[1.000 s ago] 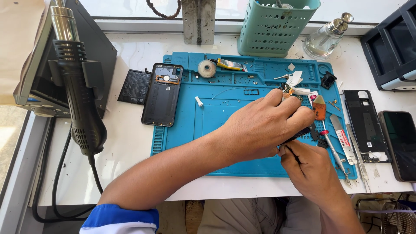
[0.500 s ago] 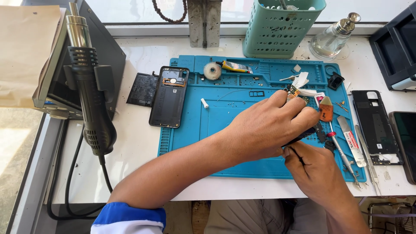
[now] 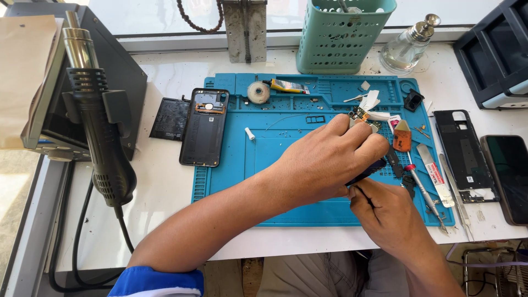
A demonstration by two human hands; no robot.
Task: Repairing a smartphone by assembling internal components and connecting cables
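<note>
Left hand (image 3: 330, 159) grasping a dark phone (image 3: 369, 169) over the blue mat (image 3: 275, 181); right hand (image 3: 385, 212) pinching a thin tool (image 3: 367, 199) beside it.

Hot-air gun (image 3: 102, 137), green basket (image 3: 341, 38)

The left hand (image 3: 330, 159) covers most of a dark part; the right hand's (image 3: 385, 212) thin tool is too small to identify. At three o'clock, the black phone (image 3: 509, 176) is cut off.

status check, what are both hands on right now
Left hand gripping small circuit board over blue mat. Right hand holding thin dark tool. Nothing blocking.
</note>
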